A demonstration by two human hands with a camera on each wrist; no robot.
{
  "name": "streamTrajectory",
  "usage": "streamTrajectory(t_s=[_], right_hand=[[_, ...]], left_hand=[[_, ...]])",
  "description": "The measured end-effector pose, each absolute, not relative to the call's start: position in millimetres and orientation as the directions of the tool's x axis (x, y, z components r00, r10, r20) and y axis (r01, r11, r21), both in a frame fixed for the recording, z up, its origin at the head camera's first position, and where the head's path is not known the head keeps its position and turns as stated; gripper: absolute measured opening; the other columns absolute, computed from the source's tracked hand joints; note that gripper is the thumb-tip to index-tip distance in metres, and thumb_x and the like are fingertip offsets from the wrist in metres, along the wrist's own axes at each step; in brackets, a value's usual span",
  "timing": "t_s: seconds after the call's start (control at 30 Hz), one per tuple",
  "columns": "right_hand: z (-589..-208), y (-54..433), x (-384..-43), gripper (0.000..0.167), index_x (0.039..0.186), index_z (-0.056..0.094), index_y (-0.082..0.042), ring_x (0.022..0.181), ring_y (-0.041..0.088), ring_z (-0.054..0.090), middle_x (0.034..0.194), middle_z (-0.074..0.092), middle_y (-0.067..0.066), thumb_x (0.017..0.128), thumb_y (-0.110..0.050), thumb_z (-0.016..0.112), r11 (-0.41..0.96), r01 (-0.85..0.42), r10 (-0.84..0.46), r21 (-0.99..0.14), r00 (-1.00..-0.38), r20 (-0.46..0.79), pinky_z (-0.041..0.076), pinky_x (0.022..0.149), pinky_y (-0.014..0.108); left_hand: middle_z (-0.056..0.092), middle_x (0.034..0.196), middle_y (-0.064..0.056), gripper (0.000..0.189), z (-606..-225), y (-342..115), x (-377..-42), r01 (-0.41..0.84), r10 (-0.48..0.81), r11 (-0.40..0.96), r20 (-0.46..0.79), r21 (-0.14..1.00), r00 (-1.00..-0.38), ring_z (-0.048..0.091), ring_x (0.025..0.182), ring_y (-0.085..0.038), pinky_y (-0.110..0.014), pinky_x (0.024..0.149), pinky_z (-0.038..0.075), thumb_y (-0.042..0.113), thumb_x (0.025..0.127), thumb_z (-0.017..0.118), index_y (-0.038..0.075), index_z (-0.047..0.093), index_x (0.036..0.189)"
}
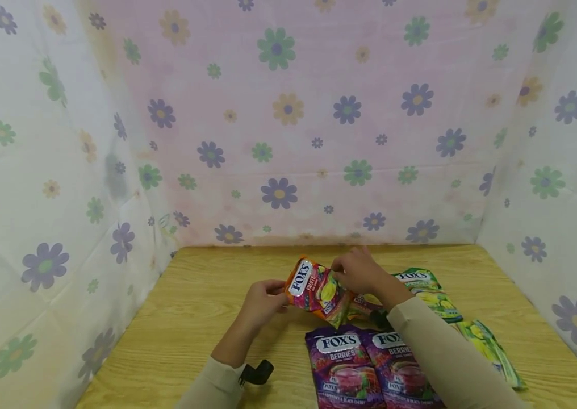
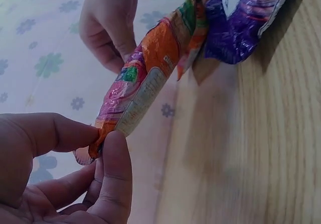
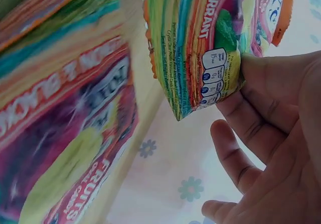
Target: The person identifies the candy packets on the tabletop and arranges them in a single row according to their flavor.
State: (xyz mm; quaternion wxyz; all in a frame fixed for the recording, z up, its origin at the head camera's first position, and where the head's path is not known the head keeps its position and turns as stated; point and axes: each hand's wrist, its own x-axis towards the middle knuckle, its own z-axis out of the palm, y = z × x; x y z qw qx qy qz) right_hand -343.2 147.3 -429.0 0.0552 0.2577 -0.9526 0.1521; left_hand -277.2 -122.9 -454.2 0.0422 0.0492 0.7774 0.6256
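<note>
Sleeve (image 1: 447, 353) partly hides Berries bag (image 1: 400, 372); left hand (image 1: 262, 304) and right hand (image 1: 362, 274) pinch Fruits bag (image 1: 316, 291).

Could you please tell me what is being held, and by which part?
A fruit candy bag: the left hand pinches a corner of its orange end; the right hand pinches a side edge.

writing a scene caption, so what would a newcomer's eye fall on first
The shiny orange-and-magenta plastic Fox's Fruits candy bag, pinched by the left hand and right hand above the yellow wood-grain tabletop, draws the eye first. Next come two glossy purple plastic Fox's Berries bags, side by side at the front. Behind the tabletop hangs a pale flower-printed sheet.
</note>
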Motion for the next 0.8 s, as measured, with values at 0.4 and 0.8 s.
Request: streamTrajectory(t_s=[0.4, 0.8], right_hand=[[-419.1, 143.1, -333.8, 0.014, 0.106, 0.076, -0.012, 0.084, 0.016, 0.063, 0.101, 0.072, 0.001, 0.100, -0.022, 0.068, 0.718, -0.313, -0.368, -0.621, -0.929, 0.042, 0.057, 0.076, 0.035], [-429.7, 123.7, -322.7, 0.017, 0.111, 0.074, -0.007, 0.085, 0.017, 0.066, 0.101, 0.071, 0.005, 0.100, -0.019, 0.069, 0.563, -0.203, -0.287, -0.801, -0.957, 0.040, 0.058, 0.075, 0.036]], left_hand=[[0.066, 0.116, -0.020, 0.029, -444.3, -135.9, -287.3, 0.033, 0.055, 0.140, 0.025, 0.990, -0.998, 0.071, 0.092, -0.022, -0.035, 0.079, 0.064, 0.007, 0.093, 0.068, -0.003, 0.068, 0.120], [0.067, 0.117, -0.019, 0.024, -439.2, -156.5, -298.1, 0.042, -0.021, 0.055, 0.043, 0.998, -0.999, 0.073, 0.096, -0.024, -0.036, 0.089, 0.062, 0.009, 0.098, 0.066, 0.000, 0.068, 0.120]])
